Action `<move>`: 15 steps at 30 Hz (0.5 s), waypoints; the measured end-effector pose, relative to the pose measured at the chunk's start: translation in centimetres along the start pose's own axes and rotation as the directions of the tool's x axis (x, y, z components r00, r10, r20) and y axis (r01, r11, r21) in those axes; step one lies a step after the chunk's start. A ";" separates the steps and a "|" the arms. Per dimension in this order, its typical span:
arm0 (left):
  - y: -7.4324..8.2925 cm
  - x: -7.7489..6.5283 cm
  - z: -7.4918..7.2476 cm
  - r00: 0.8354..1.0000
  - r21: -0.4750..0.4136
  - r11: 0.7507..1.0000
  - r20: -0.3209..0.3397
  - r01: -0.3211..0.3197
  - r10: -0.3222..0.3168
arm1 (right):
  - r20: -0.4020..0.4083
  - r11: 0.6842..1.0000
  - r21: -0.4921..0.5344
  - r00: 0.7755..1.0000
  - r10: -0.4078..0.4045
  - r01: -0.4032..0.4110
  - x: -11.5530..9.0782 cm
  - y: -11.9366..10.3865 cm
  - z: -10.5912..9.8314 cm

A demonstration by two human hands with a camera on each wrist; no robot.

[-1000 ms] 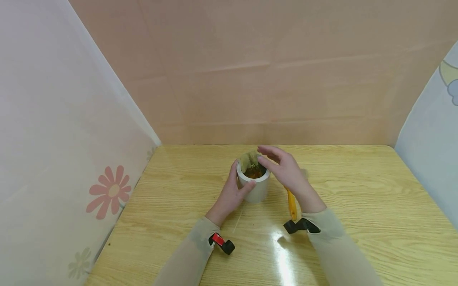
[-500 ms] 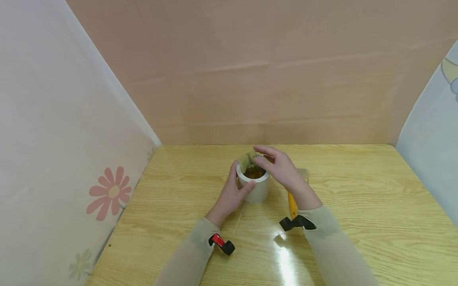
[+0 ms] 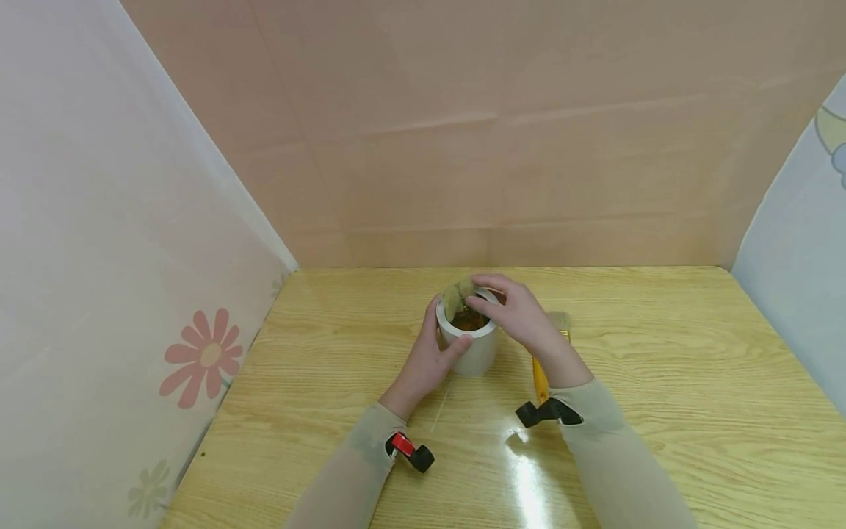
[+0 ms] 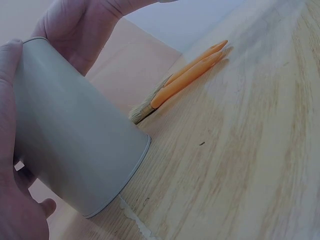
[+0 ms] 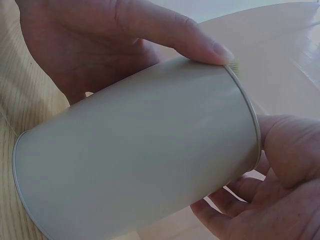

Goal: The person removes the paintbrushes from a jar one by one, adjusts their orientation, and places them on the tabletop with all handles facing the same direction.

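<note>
A pale grey cup (image 3: 474,353) stands on the wooden table, with brushes inside, tan bristles (image 3: 452,301) up, against its far left rim. My left hand (image 3: 426,360) grips the cup from the left, thumb near the rim. Over the right side of the rim, my right hand (image 3: 522,316) pinches the bristles of a brush (image 3: 465,289) between thumb and fingers. Amber handles show dimly inside the cup. In the right wrist view, the left thumb (image 5: 212,52) presses at the rim, with the right hand (image 5: 295,175) beyond it; the cup hides the brushes, except a few bristle ends.
Two paintbrushes with orange handles (image 4: 192,75) lie side by side on the table right of the cup; the right forearm partly covers them in the head view. A pale strip (image 4: 132,215) marks the tabletop (image 3: 330,345) beside the cup. A beige backdrop (image 3: 489,147) rises behind.
My right hand has shifted slightly left and down, its thumb and fingers closing on the bristles. My left hand and the cup have stayed in place.
</note>
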State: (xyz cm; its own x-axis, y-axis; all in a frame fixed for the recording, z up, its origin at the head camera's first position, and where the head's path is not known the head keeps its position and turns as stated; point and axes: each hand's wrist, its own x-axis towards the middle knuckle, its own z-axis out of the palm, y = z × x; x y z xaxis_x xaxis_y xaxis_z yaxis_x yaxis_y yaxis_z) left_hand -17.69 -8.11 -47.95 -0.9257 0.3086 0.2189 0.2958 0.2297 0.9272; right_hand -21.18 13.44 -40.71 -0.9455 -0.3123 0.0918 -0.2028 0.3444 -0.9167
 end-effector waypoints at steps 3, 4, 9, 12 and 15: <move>0.0 0.0 0.0 1.000 0.003 1.000 0.000 0.002 -0.002 | -0.005 1.000 0.005 1.000 -0.008 0.008 0.0 0.0 0.0; 0.0 0.0 0.0 1.000 0.003 1.000 0.000 0.004 -0.004 | -0.006 1.000 0.006 1.000 -0.007 0.007 0.0 0.1 0.0; -0.1 0.1 0.0 1.000 0.005 1.000 0.003 0.007 -0.007 | -0.013 1.000 0.014 1.000 0.008 -0.008 -0.1 0.1 0.0; -0.2 0.1 0.0 1.000 0.004 1.000 0.008 0.010 -0.011 | -0.018 0.999 0.026 1.000 0.019 -0.019 -0.1 0.0 -0.1; -0.3 0.1 0.0 1.000 -0.001 1.000 0.012 0.016 -0.016 | -0.023 0.999 0.035 1.000 0.021 -0.021 -0.1 -0.1 -0.1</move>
State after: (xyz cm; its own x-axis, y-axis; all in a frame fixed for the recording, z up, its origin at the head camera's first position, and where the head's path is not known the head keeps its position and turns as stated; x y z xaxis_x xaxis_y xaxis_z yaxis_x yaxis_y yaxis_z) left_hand -17.88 -8.14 -48.15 -0.9274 0.3157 0.2008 0.2811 0.2336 0.9308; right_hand -21.07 13.56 -40.63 -0.9553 -0.2843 0.0811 -0.1742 0.3195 -0.9315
